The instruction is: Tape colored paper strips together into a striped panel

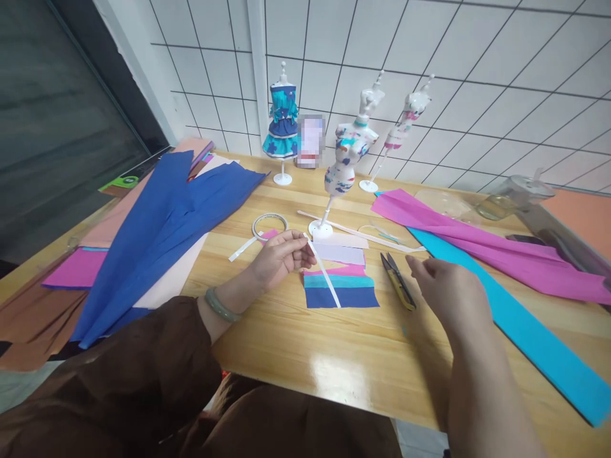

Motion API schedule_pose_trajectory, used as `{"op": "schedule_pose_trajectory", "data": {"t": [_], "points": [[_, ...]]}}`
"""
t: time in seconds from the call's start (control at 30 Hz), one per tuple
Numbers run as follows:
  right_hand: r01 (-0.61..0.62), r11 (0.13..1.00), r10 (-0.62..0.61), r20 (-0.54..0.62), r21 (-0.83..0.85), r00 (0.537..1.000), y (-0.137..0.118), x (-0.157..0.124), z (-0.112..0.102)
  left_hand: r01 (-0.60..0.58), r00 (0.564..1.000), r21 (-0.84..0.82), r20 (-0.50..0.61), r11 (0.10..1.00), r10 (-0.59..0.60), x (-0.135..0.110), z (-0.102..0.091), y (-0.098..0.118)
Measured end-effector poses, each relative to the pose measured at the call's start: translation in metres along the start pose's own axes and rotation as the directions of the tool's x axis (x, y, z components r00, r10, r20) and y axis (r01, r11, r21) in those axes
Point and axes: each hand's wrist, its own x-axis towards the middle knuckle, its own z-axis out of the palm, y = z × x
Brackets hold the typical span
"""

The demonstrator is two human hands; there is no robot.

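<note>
My left hand (284, 254) pinches a narrow strip of white tape (327, 278), which hangs over several layered bands of coloured crepe paper (341, 296) in pale lilac, pink, teal and navy. My right hand (451, 289) is closed, thumb and finger together, above the table on the right; whatever it holds, if anything, is hidden. Scissors with yellow handles (400, 283) lie just left of it, blades pointing away. Behind my left hand, a tape roll (270, 224) rests flat with a short loose end.
Three small mannequins stand at the back, one in a blue dress (282, 124), one paint-smeared (346, 159). Blue crepe paper (162, 222) spreads at left. Pink (477, 242) and turquoise crepe paper (525, 343) lie at right, near a glass jar (515, 194). Thin strips (348, 228) lie behind.
</note>
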Motion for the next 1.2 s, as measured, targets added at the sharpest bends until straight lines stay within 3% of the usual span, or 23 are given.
{"op": "schedule_pose_trajectory", "data": {"t": [0.03,0.1,0.17,0.23,0.33,0.43,0.5,0.57,0.83,0.9,0.93,1.0,1.07,1.13,1.2], "points": [[0.003,0.999,-0.001,-0.043,0.037,0.999,-0.008,-0.004,0.000,0.006,1.000,-0.004,-0.003,1.000,-0.006,0.000,0.001,0.000],[0.088,0.952,-0.065,-0.089,0.294,0.994,-0.025,-0.015,0.001,0.013,1.000,0.001,0.003,1.000,-0.013,-0.002,0.003,0.000],[0.135,0.815,-0.159,-0.007,0.564,0.987,-0.042,-0.027,0.004,0.010,1.000,0.025,0.022,1.000,-0.011,-0.004,0.007,-0.001],[0.065,0.662,-0.241,0.130,0.746,0.962,-0.054,-0.035,0.008,-0.002,0.999,0.062,0.047,0.998,-0.001,-0.006,0.010,-0.002],[-0.114,0.547,-0.370,0.362,0.829,0.856,-0.061,-0.040,0.015,-0.024,0.996,0.132,0.086,0.991,0.012,-0.009,0.015,-0.005],[-0.203,0.566,-0.456,0.509,0.799,0.730,-0.060,-0.039,0.018,-0.058,0.991,0.207,0.131,0.977,0.031,-0.011,0.016,-0.007],[-0.193,0.596,-0.479,0.537,0.780,0.694,-0.056,-0.037,0.018,-0.083,0.988,0.252,0.146,0.964,0.047,-0.012,0.016,-0.008],[-0.169,0.610,-0.481,0.531,0.774,0.697,-0.051,-0.035,0.015,-0.098,0.988,0.299,0.143,0.949,0.057,-0.012,0.015,-0.007],[-0.237,0.573,-0.318,0.479,0.785,0.818,-0.033,-0.021,0.001,-0.204,0.963,0.538,0.261,0.818,0.068,-0.014,0.010,-0.003],[-0.252,0.554,-0.289,0.468,0.793,0.835,-0.030,-0.018,-0.001,-0.225,0.972,0.679,0.208,0.699,0.111,-0.013,0.008,-0.001],[-0.252,0.562,-0.274,0.465,0.788,0.842,-0.029,-0.017,-0.001,-0.227,0.974,0.775,0.174,0.590,0.145,-0.013,0.006,0.000],[-0.223,0.630,-0.220,0.446,0.744,0.867,-0.028,-0.015,0.000,-0.209,0.966,0.932,0.149,0.298,0.210,-0.011,0.003,0.001],[-0.175,0.749,-0.133,0.404,0.639,0.905,-0.027,-0.013,0.003,-0.184,0.962,0.982,0.172,0.042,0.211,-0.010,0.000,0.001],[-0.147,0.845,-0.072,0.382,0.514,0.921,-0.026,-0.011,0.008,-0.172,0.969,0.982,0.183,-0.076,0.166,-0.009,-0.002,0.000],[-0.133,0.890,-0.071,0.419,0.437,0.905,-0.025,-0.010,0.012,-0.171,0.974,0.980,0.183,-0.101,0.130,-0.009,-0.002,-0.001]]}}
